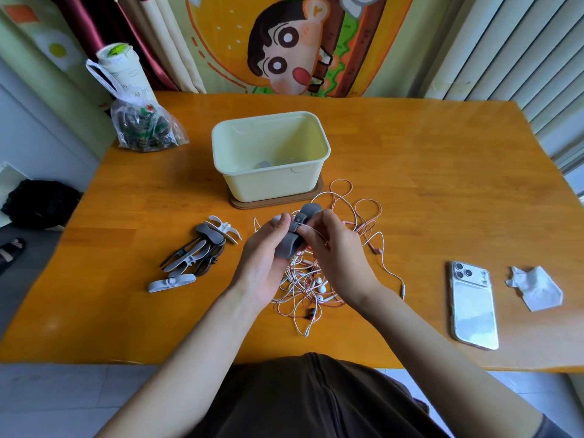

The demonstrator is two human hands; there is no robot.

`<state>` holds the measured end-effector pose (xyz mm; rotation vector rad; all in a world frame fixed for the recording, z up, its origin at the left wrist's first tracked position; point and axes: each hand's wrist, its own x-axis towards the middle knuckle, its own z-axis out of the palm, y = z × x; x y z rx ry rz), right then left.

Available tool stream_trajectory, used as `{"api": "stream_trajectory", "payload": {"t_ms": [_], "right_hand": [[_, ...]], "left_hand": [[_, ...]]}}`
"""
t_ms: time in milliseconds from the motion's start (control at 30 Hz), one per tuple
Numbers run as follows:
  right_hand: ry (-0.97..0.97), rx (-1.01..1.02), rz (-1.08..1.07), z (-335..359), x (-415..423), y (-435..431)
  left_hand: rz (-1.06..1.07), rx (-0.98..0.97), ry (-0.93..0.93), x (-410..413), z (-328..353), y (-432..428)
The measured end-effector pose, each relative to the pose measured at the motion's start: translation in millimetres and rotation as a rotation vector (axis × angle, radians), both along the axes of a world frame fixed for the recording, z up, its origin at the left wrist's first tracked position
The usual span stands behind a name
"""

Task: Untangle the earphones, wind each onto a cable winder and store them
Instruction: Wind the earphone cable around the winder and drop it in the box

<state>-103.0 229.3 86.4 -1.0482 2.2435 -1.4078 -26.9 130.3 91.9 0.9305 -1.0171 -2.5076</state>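
1. Head view, hands: my read is that the left hand [265,257] grips the grey winder [286,248], fingers curled round its lower end; the right hand [335,248] pinches a white cord [311,230] against the winder's middle. Both are raised over the table [410,153], just in front of the box [268,184].
2. Head view, earphones: the tangle [311,279] lies on the table under and between the wrists, white and pink cords looped through each other. The white cord runs down into it; I cannot tell whether it is free of the rest.
3. Risk: if the cord is wound while knotted below, every turn would tighten the knot and lift the whole tangle off the table.
4. Risk: the pinch looks small; if the cord slips from under the thumb, the first turn would spring loose and the winding would have to start again.
5. Risk: a pink cord [368,202] loops out towards the box; a tug could drag it and its plug [402,290] across the table.
6. Risk: the spare winders [196,257] sit heaped near the left forearm; a wide elbow could scatter them.
7. Head view, box: something grey [264,164] lies at the bottom; I cannot tell what it is.
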Motion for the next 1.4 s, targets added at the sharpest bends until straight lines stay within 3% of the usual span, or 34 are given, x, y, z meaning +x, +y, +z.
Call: {"api": "stream_trajectory", "payload": {"t_ms": [367,600,833,1000,1067,1167,1267,1400], "right_hand": [[0.068,0.118,-0.039,-1.2,-7.8,12.2],[0.326,0.184,-0.108,-6.1,-9.0,10.0],[0.382,0.212,-0.073,-4.0,-7.3,10.1],[0.662,0.215,0.036,-1.0,-6.5,12.0],[0.577,0.228,0.087,0.5,-8.1,13.1],[0.301,0.209,0.030,1.2,-9.8,12.1],[0.233,0.166,0.034,3.4,-7.8,8.3],[0.149,0.157,-0.044,4.0,-10.1,7.3]], "left_hand": [[-0.125,-0.098,-0.044,2.4,-9.0,-2.1],[-0.187,-0.229,-0.168,1.8,-13.6,-2.4],[-0.296,-0.321,-0.189,4.0,-14.1,-2.6],[-0.456,-0.431,-0.325,5.4,-12.4,-4.5],[-0.473,-0.407,-0.315,7.0,-11.0,-4.4],[-0.549,-0.445,-0.308,8.8,-10.4,-2.4],[-0.629,-0.514,-0.324,8.3,-14.2,3.2],[-0.543,-0.478,-0.294,5.7,-16.1,5.2]]}}
